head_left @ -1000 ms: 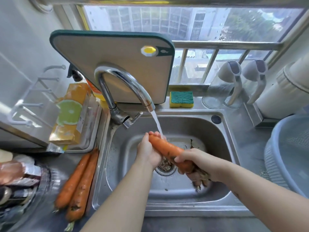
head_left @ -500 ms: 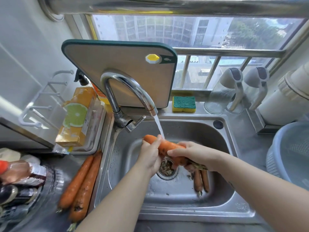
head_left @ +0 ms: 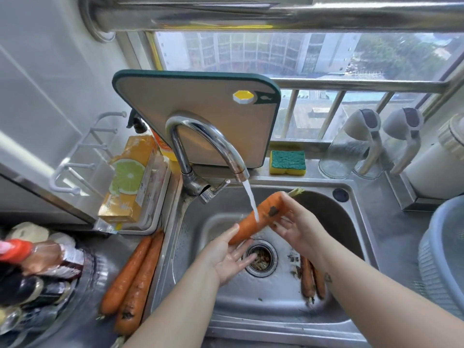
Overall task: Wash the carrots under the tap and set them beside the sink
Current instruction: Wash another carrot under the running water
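Now tilting the carrot (head_left: 261,217) stem-up under the stream, right hand (head_left: 296,222) gripping, left hand (head_left: 228,257) released, risking a wet slip.

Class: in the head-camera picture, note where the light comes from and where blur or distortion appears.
Head view: daylight enters through the window; wide-angle bending curves the rail; the bottles at the left edge are smeared; the held carrot and tap stay sharp.

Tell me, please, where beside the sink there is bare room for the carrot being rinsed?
Bare steel counter lies right of the sink, bordered by the blue-grey basin and glass jugs. The left side is crowded: two orange carrots lie between the sink rim and the bottles.
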{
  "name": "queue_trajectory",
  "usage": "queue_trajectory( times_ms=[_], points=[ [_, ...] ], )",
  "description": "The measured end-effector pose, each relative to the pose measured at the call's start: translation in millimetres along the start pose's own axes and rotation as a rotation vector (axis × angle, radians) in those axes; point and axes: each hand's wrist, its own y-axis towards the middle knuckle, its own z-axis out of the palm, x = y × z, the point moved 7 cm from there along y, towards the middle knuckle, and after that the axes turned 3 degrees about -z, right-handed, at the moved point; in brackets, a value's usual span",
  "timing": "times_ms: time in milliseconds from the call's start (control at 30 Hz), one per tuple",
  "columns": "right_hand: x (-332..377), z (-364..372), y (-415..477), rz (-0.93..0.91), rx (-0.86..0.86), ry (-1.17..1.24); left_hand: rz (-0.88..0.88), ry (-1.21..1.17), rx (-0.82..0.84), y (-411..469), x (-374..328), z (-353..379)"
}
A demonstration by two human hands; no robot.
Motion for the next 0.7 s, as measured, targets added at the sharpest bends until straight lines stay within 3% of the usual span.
queue_trajectory(
  times_ms=[100,167,233,300,433,533,700],
  points=[
    [-8,3,2,-0.017,0.025,-0.069,0.034,0.327,-0.100,-2,0,-18],
    [-11,5,2,-0.034,0.057,-0.163,0.179,0.834,-0.175,-3,-12,-24],
    [-16,9,-1,-0.028,0.085,-0.203,0.350,1.149,-0.146,-5,-21,-14],
    [-21,17,-3,-0.022,0.113,-0.207,0.381,1.282,-0.080,-8,-21,0],
    [-20,31,-4,-0.127,0.109,-0.291,0.383,1.099,-0.054,-6,-19,8],
    [-17,35,-6,-0.185,0.110,-0.378,0.523,1.162,-0.143,-12,-28,5],
    [-22,35,-14,-0.079,0.299,-0.456,0.546,1.196,-0.161,-17,-32,-7]
  ],
)
